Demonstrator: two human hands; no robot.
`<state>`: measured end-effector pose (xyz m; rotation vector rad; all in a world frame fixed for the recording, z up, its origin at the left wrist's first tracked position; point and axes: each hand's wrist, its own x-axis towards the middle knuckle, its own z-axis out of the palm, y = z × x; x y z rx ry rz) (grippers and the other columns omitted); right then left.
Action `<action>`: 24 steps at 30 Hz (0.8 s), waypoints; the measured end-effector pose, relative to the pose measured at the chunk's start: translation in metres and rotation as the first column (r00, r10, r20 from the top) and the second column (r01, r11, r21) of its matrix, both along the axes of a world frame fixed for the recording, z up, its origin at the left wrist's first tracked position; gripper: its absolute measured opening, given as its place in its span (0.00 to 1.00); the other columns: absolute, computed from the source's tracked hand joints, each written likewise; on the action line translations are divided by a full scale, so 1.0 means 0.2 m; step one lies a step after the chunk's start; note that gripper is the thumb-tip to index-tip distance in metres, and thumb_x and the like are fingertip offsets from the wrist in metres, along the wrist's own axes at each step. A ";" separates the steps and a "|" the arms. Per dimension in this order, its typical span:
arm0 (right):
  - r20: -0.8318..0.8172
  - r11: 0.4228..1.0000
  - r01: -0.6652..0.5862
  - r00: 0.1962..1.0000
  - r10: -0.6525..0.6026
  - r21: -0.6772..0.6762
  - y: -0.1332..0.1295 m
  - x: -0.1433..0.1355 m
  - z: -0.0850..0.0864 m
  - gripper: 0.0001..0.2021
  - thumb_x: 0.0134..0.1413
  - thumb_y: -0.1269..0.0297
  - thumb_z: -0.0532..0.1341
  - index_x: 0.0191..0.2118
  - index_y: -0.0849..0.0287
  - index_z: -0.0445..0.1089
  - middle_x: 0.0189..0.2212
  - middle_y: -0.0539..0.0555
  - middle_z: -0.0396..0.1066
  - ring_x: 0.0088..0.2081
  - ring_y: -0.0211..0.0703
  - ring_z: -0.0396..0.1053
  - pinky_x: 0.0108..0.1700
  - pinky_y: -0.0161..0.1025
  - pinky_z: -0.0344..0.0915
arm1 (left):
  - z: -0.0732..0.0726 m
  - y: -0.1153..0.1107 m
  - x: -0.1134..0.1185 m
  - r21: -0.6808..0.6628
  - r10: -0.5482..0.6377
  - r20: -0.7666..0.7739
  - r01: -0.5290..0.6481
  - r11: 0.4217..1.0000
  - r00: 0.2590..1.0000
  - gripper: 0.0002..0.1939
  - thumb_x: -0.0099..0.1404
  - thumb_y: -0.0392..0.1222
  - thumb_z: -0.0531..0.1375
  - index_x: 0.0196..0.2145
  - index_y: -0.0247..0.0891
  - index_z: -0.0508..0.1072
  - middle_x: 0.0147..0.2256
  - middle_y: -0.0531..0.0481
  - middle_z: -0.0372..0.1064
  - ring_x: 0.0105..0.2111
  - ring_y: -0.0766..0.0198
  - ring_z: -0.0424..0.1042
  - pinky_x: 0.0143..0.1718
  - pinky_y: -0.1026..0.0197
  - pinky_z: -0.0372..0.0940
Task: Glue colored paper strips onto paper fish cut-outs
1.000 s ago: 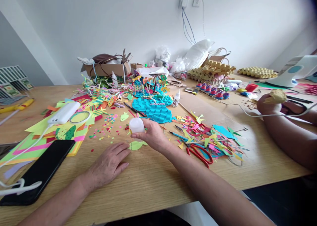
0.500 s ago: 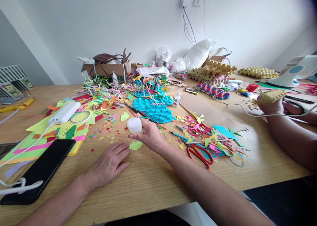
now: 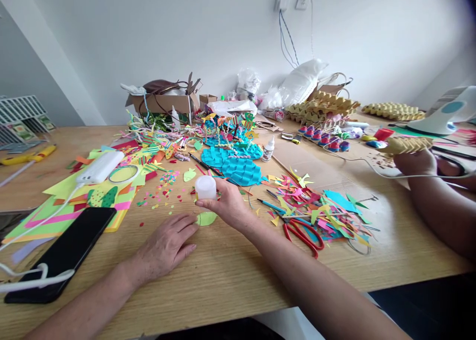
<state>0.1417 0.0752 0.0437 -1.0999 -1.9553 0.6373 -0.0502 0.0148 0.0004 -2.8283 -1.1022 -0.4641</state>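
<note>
My right hand (image 3: 229, 201) is wrapped round a small white glue bottle (image 3: 206, 187), tipped so that its round base faces up toward me. Its nozzle end is hidden beneath it. Under the bottle, a light green paper cutout (image 3: 207, 219) lies flat on the wooden table (image 3: 223, 285). My left hand (image 3: 169, 245) rests palm down with its fingers stretched out, the fingertips at the cutout's left edge. Just beyond, a green paper fish (image 3: 189, 174) lies among scattered confetti dots (image 3: 169, 177).
Red-handled scissors (image 3: 305, 236) lie by paper scraps (image 3: 330, 213) on the right. Farther back are blue scaly paper pieces (image 3: 241, 170) and another glue bottle (image 3: 268, 149). A phone (image 3: 61, 255) and power bank (image 3: 100, 168) sit left. Another person's hand (image 3: 416, 162) holds an egg-carton piece (image 3: 409, 145).
The view has shifted slightly, so things on the table appear a little farther right. My hands keep nearly the same pose, the bottle still over the green cutout.
</note>
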 end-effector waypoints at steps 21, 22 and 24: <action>-0.012 0.993 -0.113 0.994 0.113 -0.024 -0.05 -0.03 0.01 0.17 0.37 0.55 0.68 0.31 0.63 0.69 0.28 0.50 0.68 0.30 0.38 0.64 0.31 0.32 0.56 | 0.00 0.00 0.00 -0.021 0.007 0.005 -0.007 1.000 1.000 0.14 0.62 0.38 0.54 0.46 0.36 0.66 0.45 0.44 0.66 0.48 0.54 0.63 0.49 0.50 0.61; -0.015 0.992 -0.125 0.992 0.125 -0.032 -0.06 -0.03 0.02 0.17 0.38 0.55 0.68 0.31 0.63 0.69 0.28 0.50 0.68 0.30 0.38 0.64 0.31 0.32 0.56 | 0.00 0.00 0.00 -0.025 0.007 0.010 -0.006 1.000 1.000 0.14 0.61 0.38 0.55 0.46 0.36 0.66 0.45 0.44 0.66 0.48 0.54 0.63 0.49 0.50 0.61; -0.035 0.988 -0.150 0.988 0.148 -0.048 -0.07 -0.02 0.02 0.16 0.39 0.56 0.67 0.32 0.63 0.69 0.27 0.50 0.68 0.29 0.38 0.64 0.31 0.31 0.56 | 0.00 -0.01 0.01 -0.032 0.006 0.021 -0.005 0.999 1.000 0.14 0.61 0.38 0.55 0.45 0.36 0.66 0.45 0.44 0.66 0.48 0.54 0.63 0.50 0.50 0.61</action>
